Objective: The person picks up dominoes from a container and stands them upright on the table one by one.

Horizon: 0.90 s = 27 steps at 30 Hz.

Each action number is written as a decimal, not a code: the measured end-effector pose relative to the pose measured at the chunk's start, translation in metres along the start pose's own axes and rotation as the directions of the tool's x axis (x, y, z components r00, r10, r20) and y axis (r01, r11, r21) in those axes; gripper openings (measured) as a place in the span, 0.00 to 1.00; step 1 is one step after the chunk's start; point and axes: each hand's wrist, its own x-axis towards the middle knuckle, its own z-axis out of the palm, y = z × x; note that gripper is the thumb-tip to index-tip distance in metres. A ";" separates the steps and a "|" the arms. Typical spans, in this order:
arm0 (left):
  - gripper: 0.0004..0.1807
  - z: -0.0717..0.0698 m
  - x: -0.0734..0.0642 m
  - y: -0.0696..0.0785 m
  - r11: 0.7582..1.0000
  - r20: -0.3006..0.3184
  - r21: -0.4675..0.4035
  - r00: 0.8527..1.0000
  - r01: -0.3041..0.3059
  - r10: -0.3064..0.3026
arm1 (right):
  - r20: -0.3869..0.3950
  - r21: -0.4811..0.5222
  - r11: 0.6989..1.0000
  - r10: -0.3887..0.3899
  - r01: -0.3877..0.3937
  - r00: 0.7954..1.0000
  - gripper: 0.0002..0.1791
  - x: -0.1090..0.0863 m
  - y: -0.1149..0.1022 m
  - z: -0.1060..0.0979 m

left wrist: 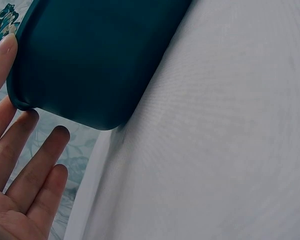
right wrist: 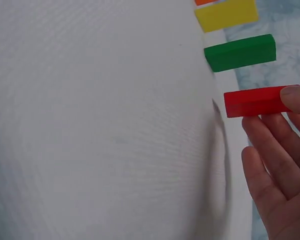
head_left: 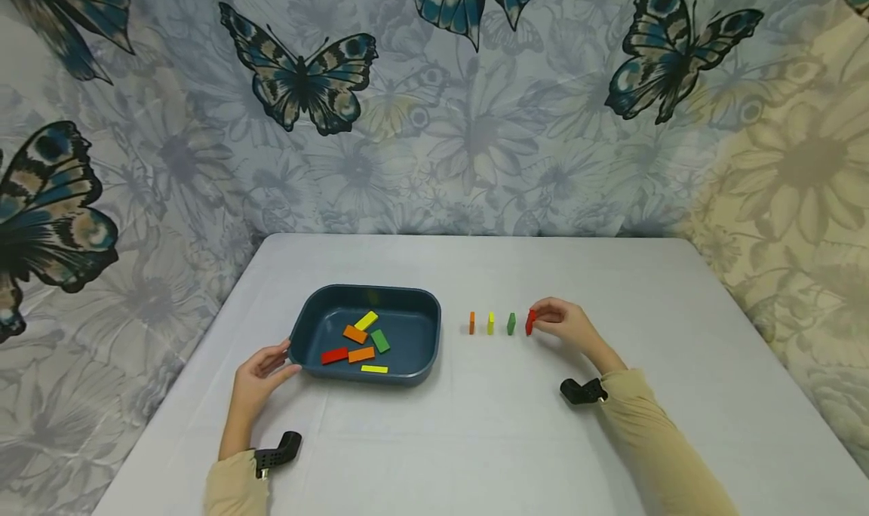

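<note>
Thumb and fingertips of my right hand [head_left: 563, 324] pinch a red block [right wrist: 255, 102], standing upright at the right end of a row. Beside it in the row stand a green block [head_left: 511, 323], a yellow block [head_left: 491, 323] and an orange block [head_left: 471, 323], spaced apart. My left hand [head_left: 261, 376] touches the left corner of a dark blue tray [left wrist: 90, 60], its fingers fairly straight and spread at the rim. Several loose blocks lie inside the tray, among them a red block [head_left: 334, 355] and a green block [head_left: 380, 341].
A white cloth covers the table [head_left: 421, 456]. Behind it and at the sides hangs a butterfly-patterned backdrop [head_left: 475, 146]. The tray stands left of the row, with a gap between them. Each wrist wears a black camera mount [head_left: 582, 391].
</note>
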 end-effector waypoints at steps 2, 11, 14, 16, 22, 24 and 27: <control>0.20 0.001 0.000 0.000 1.000 0.002 -0.003 1.000 -0.003 0.003 | -0.002 -0.013 1.000 0.007 -0.007 1.000 0.13 -0.001 0.002 0.001; 0.21 0.000 0.000 0.003 0.999 -0.005 0.030 1.000 0.021 -0.021 | 0.006 0.018 1.000 0.017 -0.017 1.000 0.14 -0.003 0.005 0.005; 0.21 0.001 -0.001 0.003 0.999 -0.002 0.029 1.000 0.027 -0.027 | 0.005 0.001 1.000 0.026 -0.026 1.000 0.14 -0.004 0.005 0.005; 0.21 0.001 -0.001 0.003 0.999 -0.002 0.030 1.000 0.028 -0.028 | 0.006 -0.007 1.000 0.030 -0.030 1.000 0.14 -0.004 0.005 0.005; 0.21 0.001 0.000 0.005 0.999 -0.004 0.032 1.000 0.020 -0.020 | 0.017 -0.005 0.999 0.040 -0.040 0.999 0.16 -0.004 0.006 0.004; 0.21 0.002 -0.001 0.007 0.999 -0.006 0.032 1.000 0.020 -0.020 | 0.024 -0.002 0.999 0.054 -0.054 0.998 0.18 -0.004 0.007 0.005; 0.21 0.001 -0.001 0.007 0.999 0.000 0.031 1.000 0.020 -0.020 | 0.030 -0.004 0.997 0.076 -0.076 0.997 0.19 -0.006 0.004 0.006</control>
